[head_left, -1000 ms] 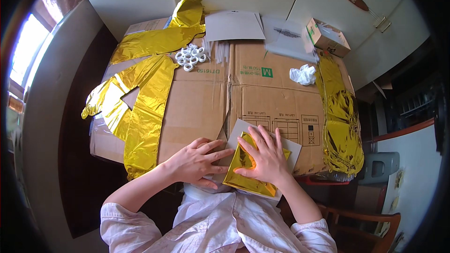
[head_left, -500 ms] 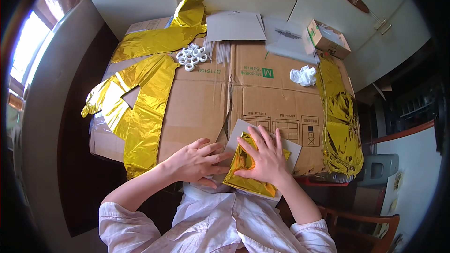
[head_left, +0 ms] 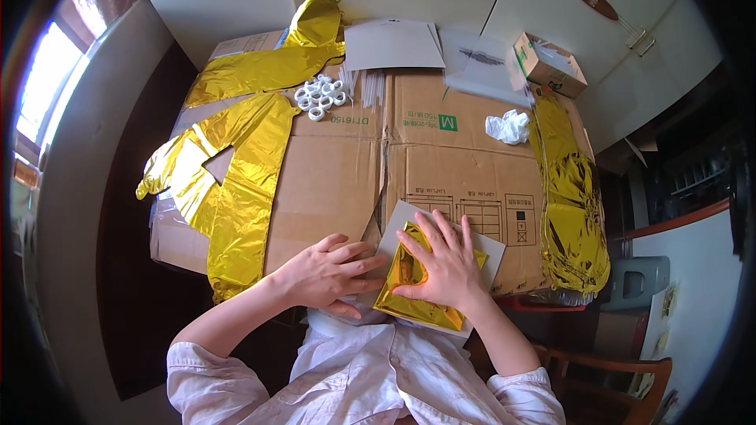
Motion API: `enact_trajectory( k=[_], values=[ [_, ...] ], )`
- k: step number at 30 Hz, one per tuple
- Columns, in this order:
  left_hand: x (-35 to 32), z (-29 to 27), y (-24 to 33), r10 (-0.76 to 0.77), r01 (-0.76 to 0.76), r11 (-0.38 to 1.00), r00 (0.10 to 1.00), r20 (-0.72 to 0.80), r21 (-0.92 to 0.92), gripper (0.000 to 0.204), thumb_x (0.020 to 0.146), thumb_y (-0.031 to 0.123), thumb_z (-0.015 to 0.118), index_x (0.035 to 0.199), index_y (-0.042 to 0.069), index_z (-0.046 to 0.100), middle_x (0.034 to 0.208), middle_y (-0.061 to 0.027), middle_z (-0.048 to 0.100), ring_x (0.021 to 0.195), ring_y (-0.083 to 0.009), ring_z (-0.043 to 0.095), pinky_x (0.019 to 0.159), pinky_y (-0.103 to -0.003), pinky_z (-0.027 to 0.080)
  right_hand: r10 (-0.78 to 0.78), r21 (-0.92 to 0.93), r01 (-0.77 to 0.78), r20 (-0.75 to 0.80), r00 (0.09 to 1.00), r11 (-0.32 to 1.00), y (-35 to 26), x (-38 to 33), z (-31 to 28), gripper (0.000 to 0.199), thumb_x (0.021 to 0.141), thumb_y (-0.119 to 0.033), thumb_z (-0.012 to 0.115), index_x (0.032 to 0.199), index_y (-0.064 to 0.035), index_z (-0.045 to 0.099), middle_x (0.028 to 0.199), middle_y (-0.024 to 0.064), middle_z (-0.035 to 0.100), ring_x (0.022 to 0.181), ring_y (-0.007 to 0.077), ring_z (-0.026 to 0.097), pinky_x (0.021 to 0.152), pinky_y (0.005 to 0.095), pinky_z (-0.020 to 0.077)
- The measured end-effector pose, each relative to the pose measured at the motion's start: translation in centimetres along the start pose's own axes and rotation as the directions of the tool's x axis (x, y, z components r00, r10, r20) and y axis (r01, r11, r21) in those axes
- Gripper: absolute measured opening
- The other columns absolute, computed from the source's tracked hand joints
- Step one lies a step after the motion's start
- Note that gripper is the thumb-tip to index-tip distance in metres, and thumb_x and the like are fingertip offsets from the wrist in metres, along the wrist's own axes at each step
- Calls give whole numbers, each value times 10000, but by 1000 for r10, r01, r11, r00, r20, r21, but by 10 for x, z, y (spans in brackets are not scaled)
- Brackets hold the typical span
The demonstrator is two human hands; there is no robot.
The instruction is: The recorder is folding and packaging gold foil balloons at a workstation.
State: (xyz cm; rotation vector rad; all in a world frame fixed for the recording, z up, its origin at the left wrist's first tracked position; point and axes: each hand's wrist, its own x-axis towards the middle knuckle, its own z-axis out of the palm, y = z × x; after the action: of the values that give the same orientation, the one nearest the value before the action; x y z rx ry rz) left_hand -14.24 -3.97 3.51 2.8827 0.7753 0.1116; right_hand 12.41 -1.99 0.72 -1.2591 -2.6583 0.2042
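A folded gold foil balloon [head_left: 429, 312] lies on a grey-white card [head_left: 490, 261] at the near edge of the cardboard-covered table. My right hand [head_left: 447, 267] rests spread on the foil, fingers pointing away from me, pressing it to the card. My left hand [head_left: 332, 271] is beside the card's left edge, its fingers slightly bent and apart, with the fingertips reaching the card and the foil's left side. Nothing shows in its grasp. The part of the foil beneath my right palm is hidden.
Flat gold foil balloons [head_left: 244, 181] spread over the left side; a gold stack [head_left: 571, 197] lies right. Behind are white ribbon rolls [head_left: 320, 96], clear straws [head_left: 372, 88], grey-white cards [head_left: 394, 43], a clear plastic sheet [head_left: 484, 71], crumpled white tissue [head_left: 508, 127] and a small box [head_left: 550, 65].
Both hands stay nearly where they were, the right one still flat on the foil. The view has shifted very slightly.
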Motion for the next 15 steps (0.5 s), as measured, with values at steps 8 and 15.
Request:
enact_trajectory(
  k=[8, 15],
  values=[
    [4, 1, 1, -32, 32, 999, 999, 6, -34, 539, 806, 665, 565, 1207, 312, 638, 1419, -7, 446, 1302, -253, 399, 1044, -487, 336, 21, -30, -20, 28, 999, 999, -3, 0, 0, 857, 676, -742, 634, 1421, -361, 449, 1532, 89, 313, 1429, 343, 231, 1117, 665, 96],
    [5, 0, -1, -42, 42, 995, 999, 9, -86, 503, 821, 641, 572, 1208, 330, 649, 1421, -19, 448, 1292, -283, 404, 1056, -499, 323, 25, -31, -23, 70, 997, 999, -3, 1, -3, 852, 692, -726, 631, 1435, -360, 429, 1546, 79, 292, 1438, 343, 208, 1118, 671, 78]
  ],
)
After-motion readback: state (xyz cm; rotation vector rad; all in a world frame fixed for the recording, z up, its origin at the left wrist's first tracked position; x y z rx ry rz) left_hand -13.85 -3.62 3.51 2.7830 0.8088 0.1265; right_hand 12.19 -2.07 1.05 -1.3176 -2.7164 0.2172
